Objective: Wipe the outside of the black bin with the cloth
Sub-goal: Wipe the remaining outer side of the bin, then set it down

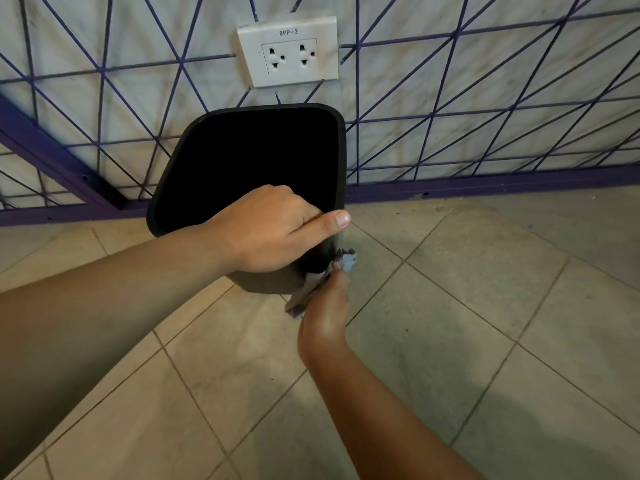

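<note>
A: What is shown at the centre of the frame?

B: The black bin (249, 157), tilted with its open mouth toward the camera, standing on the tiled floor (485, 306) close to the patterned wall (485, 98), below the wall socket (289, 51) at upper centre.

A: What might go wrong?

B: As a judgement: the bin looks light and is held only at its near rim. A firm stroke low on the side could slide or tip it toward the wall. The cloth (322, 278) is bunched, so little of it may meet the surface, and it could slip from the fingers.

A: How do the hands stand?

B: The left hand (266, 230), just below centre, grips the bin's near rim: fingers curled over the edge and hidden inside, thumb straight along the outside. The right hand (323, 317), lower centre, has its fingers closed around the grey cloth, pressing it against the bin's outer right side.
</note>
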`<action>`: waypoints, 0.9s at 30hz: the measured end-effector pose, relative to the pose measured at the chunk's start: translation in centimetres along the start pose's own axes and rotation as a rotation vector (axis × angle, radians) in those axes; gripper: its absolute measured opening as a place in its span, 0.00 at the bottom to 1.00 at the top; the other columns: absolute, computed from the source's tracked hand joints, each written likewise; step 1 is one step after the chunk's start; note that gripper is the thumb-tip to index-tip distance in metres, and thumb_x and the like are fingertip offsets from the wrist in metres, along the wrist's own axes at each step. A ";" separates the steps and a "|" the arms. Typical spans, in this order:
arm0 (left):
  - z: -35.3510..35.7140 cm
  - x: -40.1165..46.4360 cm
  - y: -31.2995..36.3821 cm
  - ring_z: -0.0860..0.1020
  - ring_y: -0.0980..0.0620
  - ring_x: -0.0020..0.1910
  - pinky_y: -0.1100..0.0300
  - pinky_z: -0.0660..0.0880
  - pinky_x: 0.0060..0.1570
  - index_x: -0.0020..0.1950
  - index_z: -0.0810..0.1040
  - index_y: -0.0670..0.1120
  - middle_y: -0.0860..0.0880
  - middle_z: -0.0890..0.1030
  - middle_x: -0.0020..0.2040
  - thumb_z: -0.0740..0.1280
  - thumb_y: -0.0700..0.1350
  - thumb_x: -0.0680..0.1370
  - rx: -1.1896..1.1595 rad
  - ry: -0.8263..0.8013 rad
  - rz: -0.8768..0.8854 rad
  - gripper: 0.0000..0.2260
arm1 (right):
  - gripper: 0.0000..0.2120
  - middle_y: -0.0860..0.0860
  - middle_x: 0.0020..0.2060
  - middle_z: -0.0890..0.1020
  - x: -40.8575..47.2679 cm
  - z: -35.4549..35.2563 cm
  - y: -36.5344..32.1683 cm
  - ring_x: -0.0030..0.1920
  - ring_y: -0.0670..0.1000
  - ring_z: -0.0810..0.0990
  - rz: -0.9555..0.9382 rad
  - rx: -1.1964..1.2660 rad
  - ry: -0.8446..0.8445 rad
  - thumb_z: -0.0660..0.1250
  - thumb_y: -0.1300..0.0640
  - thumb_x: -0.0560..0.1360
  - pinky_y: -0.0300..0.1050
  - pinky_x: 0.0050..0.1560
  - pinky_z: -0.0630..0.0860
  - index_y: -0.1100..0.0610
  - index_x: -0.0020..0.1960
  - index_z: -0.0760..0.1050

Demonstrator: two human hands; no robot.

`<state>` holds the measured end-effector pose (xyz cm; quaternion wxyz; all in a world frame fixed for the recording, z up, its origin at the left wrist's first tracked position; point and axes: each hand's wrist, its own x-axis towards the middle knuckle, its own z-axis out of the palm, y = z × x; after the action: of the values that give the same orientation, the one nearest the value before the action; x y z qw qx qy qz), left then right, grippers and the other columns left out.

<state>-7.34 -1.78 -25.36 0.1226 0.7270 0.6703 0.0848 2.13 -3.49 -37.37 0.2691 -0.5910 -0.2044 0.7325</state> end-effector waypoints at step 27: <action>-0.9 -0.8 0.9 0.79 0.51 0.36 0.52 0.73 0.39 0.43 0.73 0.48 0.47 0.78 0.35 0.47 0.68 0.76 -0.020 -0.051 -0.046 0.27 | 0.17 0.50 0.42 0.77 -4.7 -5.3 0.8 0.42 0.44 0.75 -0.151 -0.142 -0.078 0.50 0.51 0.92 0.36 0.44 0.74 0.49 0.51 0.74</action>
<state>-6.85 -2.61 -24.20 0.1487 0.7120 0.6826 0.0700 7.92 -7.19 -35.45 0.2729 -0.5623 -0.3103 0.7163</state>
